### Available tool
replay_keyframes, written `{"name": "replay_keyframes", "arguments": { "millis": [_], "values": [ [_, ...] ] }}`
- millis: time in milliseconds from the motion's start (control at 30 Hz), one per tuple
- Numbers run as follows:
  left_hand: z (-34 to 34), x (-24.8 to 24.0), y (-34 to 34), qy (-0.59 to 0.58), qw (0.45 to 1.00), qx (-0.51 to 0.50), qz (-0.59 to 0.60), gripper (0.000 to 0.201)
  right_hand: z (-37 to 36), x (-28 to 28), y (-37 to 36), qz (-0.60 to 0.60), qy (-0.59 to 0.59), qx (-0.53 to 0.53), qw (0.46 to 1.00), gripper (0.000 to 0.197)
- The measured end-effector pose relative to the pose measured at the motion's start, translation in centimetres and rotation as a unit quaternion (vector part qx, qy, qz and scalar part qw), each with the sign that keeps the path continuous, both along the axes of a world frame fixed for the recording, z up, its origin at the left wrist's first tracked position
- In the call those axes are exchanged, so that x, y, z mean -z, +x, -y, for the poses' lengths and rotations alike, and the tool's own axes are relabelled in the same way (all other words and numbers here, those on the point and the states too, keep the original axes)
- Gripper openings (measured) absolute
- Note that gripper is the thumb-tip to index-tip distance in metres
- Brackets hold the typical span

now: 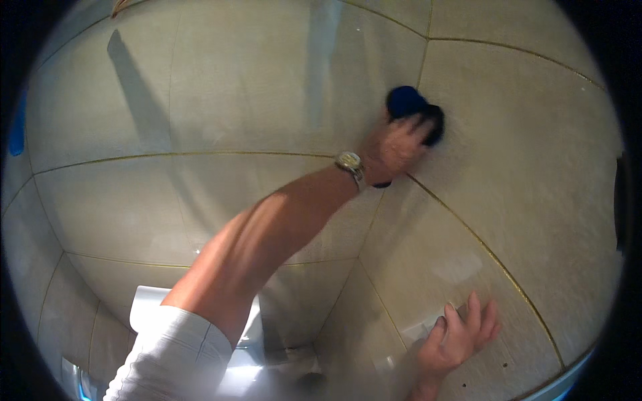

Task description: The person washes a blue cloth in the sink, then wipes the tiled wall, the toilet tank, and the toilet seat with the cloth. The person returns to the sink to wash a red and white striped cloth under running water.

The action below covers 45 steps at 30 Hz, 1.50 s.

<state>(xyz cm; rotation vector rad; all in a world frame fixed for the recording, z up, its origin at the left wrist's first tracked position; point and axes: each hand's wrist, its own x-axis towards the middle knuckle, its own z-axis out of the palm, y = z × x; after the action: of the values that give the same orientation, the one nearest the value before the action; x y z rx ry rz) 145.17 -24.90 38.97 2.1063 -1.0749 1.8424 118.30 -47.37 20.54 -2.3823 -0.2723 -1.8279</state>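
My left hand [399, 148], a watch [349, 161] on its wrist, reaches across to the inner corner of the tiled wall. It is closed on a dark blue and black pad [408, 101], pressed to the tiles beside the corner. Motion smears the fingers, and whether the pad is a sponge or a folded cloth cannot be told. Lower down, my right hand [461, 334] is open, its fingers apart, at the right wall [528, 167]. A pale wall plate [420, 330] shows partly behind its thumb side.
Gold joint lines divide the beige tiles of the left wall [247, 93]. Below my left arm stands a white fixture [148, 297], partly hidden by my sleeve. Small dark holes [505, 365] mark the lower right tiles. A dark object [620, 204] sits at the right rim.
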Motion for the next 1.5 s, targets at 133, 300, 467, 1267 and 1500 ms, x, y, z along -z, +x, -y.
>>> {"name": "replay_keyframes", "arguments": {
  "millis": [133,300,467,1267,1500],
  "values": [
    [-2.7,-1.2,-1.6,0.065,0.996,-0.052,0.039,0.045,-0.4,-0.2,0.6,0.009,0.006,0.029,1.000,0.023],
    [-6.7,-2.3,-4.4,0.133,0.975,-0.164,0.072,0.020,-0.5,0.1,0.3,0.002,0.020,0.015,1.000,0.021],
    [-15.5,-3.3,-9.2,0.138,0.958,-0.194,0.160,0.007,0.3,0.5,-0.1,-0.003,0.037,-0.001,0.999,0.021],
    [-37.1,-0.2,-24.6,0.160,0.931,-0.326,0.025,0.061,-40.3,-13.4,14.2,0.165,-0.067,-0.463,0.868,0.063],
    [-42.8,2.2,-25.5,0.104,0.915,-0.390,0.010,0.065,-32.6,-20.8,20.8,0.193,-0.041,-0.312,0.929,0.049]
  ]
}}
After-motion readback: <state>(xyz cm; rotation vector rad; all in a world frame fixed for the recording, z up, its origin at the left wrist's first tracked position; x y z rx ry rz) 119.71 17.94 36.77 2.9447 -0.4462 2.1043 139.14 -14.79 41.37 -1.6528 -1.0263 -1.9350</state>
